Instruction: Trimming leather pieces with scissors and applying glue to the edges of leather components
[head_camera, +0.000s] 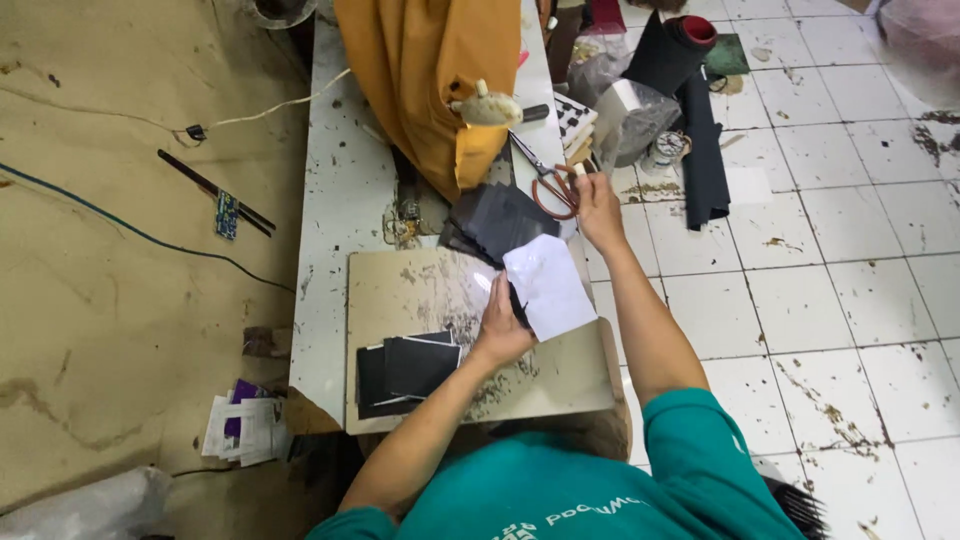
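Black squares (405, 372) sit by the near edge of the board (560, 375).
Left hand (500, 325) is closed on a white sheet (548, 285) at the board's middle; right hand (598, 208) grips scissors (548, 180) near the table's (340, 190) right edge.

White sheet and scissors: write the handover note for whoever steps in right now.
Left hand: holds the white sheet over the board, its grip shut on the sheet's left edge.
Right hand: reaches to the scissors at the table's far right edge; whether its grip has shut on them cannot be told.
Dark pieces: one stack on the board's near left, another pile beyond the sheet.
Done: the sheet is picked up.
Left: the scissors are not yet lifted; the sheet shows no cut.
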